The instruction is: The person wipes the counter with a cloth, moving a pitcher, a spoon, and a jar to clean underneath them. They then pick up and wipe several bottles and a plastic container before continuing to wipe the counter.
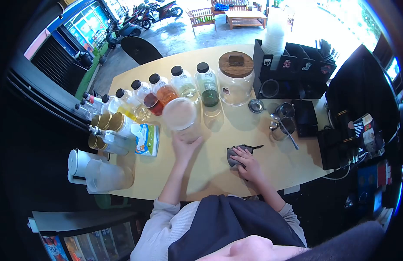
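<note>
My left hand (184, 145) grips the base of a clear plastic cup (180, 115), tilted so its open mouth faces the camera, just in front of a row of syrup bottles. My right hand (247, 162) rests on a dark grey cloth (237, 153) pressed flat on the pale wooden counter (210, 169). Several black-capped bottles (164, 92) hold red, orange, yellow, clear and green liquids. A big glass jar (235, 80) with a wooden lid stands at the right end of the row.
Metal jiggers and a steel cup with a spoon (280, 126) stand right of the cloth. A black organiser (297, 69) holds stacked cups. A carton (147, 139), gold-lidded tins (106, 122) and a white pitcher (97, 172) crowd the left edge.
</note>
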A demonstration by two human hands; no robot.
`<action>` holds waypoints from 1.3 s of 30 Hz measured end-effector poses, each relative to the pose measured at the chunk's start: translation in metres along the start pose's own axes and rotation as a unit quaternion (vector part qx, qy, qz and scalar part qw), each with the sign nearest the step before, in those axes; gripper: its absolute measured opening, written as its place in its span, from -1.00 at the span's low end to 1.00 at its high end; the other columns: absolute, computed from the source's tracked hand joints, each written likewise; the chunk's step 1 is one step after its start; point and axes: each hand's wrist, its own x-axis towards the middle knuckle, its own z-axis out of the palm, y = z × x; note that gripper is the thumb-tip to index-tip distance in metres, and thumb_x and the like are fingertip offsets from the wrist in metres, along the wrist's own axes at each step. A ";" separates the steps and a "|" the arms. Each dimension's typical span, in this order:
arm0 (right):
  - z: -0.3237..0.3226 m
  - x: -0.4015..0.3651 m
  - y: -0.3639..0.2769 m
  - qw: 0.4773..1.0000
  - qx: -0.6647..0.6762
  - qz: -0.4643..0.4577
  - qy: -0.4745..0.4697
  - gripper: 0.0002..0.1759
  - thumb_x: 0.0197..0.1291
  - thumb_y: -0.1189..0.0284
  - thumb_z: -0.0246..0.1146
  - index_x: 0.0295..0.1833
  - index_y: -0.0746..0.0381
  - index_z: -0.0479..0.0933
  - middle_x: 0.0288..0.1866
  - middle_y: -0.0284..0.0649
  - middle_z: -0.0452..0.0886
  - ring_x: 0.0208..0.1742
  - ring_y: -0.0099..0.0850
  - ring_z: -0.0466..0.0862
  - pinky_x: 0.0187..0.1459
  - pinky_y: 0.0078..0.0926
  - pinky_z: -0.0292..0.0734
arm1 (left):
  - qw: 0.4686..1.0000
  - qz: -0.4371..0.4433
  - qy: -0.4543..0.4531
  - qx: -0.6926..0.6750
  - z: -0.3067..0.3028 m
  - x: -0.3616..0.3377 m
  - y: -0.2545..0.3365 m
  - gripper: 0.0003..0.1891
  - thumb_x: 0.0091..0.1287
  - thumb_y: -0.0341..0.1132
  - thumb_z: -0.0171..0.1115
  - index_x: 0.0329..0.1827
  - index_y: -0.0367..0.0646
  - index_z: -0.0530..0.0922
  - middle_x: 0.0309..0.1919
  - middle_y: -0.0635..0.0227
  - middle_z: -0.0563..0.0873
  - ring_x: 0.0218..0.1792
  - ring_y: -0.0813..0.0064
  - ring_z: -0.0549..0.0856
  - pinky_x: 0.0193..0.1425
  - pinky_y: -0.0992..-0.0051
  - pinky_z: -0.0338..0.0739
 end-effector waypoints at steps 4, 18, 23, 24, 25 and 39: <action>0.000 0.006 0.006 1.000 -0.027 -0.004 -0.009 -0.51 0.16 0.53 0.24 0.25 0.17 0.64 0.51 -0.12 0.46 0.59 -0.16 0.36 0.59 -0.07 0.20 | 0.997 -0.020 0.060 0.040 -0.064 -0.027 -0.027 -0.22 -0.03 -0.43 0.69 0.25 -0.28 0.41 0.08 0.17 0.70 0.08 0.35 0.73 0.18 0.35 0.64; 0.024 0.100 0.031 0.995 -0.065 0.022 0.075 -0.52 0.26 0.47 0.22 0.30 0.23 0.60 0.51 -0.08 0.46 0.55 -0.10 0.39 0.58 -0.12 0.20 | 0.976 -0.082 0.194 0.051 -0.098 -0.069 -0.054 -0.12 -0.01 -0.41 0.70 0.35 -0.37 0.31 0.19 0.06 0.59 0.19 0.25 0.65 0.29 0.30 0.57; 0.028 0.096 0.028 0.991 -0.089 0.028 0.092 -0.50 0.23 0.49 0.23 0.32 0.21 0.59 0.53 -0.07 0.43 0.56 -0.09 0.37 0.57 -0.10 0.23 | 0.960 -0.115 0.256 0.019 -0.061 -0.090 -0.047 0.15 0.11 -0.42 0.60 0.62 -0.37 -0.10 0.54 -0.13 0.15 0.55 0.12 0.26 0.61 0.20 0.18; 0.027 0.093 0.026 0.991 -0.098 0.015 0.088 -0.50 0.22 0.51 0.24 0.31 0.20 0.60 0.53 -0.07 0.43 0.56 -0.07 0.37 0.56 -0.08 0.24 | 0.949 -0.152 0.273 0.031 -0.049 -0.104 -0.041 0.15 0.18 -0.44 0.50 0.63 -0.34 -0.24 0.59 -0.12 -0.04 0.60 0.11 0.09 0.66 0.17 -0.01; 0.024 0.088 0.025 0.991 -0.097 0.018 0.092 -0.50 0.22 0.51 0.24 0.31 0.20 0.60 0.53 -0.07 0.43 0.56 -0.07 0.37 0.56 -0.08 0.24 | 0.938 -0.188 0.289 0.043 -0.036 -0.116 -0.033 0.15 0.26 -0.46 0.41 0.65 -0.31 -0.38 0.63 -0.11 -0.24 0.66 0.09 -0.09 0.71 0.15 -0.20; 0.006 0.115 0.052 0.992 -0.090 0.040 0.081 -0.48 0.25 0.47 0.21 0.35 0.20 0.56 0.54 -0.05 0.42 0.57 -0.07 0.36 0.59 -0.12 0.19 | 0.985 0.150 -0.076 -0.037 0.101 0.000 0.028 -0.29 0.28 -0.38 0.34 0.49 -0.28 0.26 0.48 0.01 0.34 0.55 0.04 0.29 0.63 0.16 0.10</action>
